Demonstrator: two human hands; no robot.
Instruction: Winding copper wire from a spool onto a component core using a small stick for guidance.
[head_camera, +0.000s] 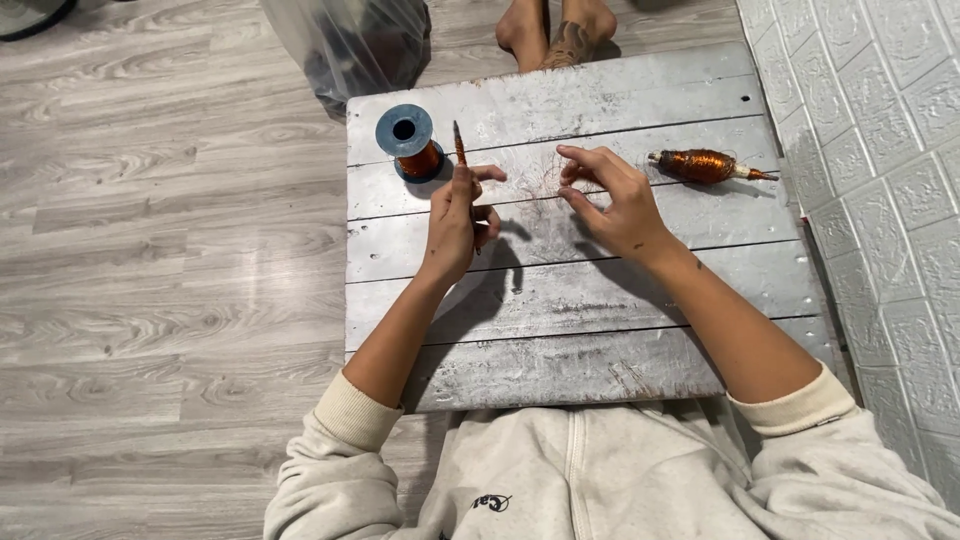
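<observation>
My left hand (458, 218) is closed around a thin stick wound with copper wire (460, 146), which points up and away from me. Just to its left stands a blue spool of copper wire (408, 143). My right hand (612, 200) hovers over the grey wooden board (560, 290), its thumb and fingers pinched as if on a very fine strand running toward the left hand; the strand is barely visible. A bulging copper-wound spindle (703, 165) lies on the board to the right of that hand.
The board rests on a grey wood-look floor (160, 250). A clear plastic bag with dark contents (355, 45) sits beyond the board's far left corner. Bare feet (558, 30) show at the far edge. A white textured wall panel (880, 150) runs along the right.
</observation>
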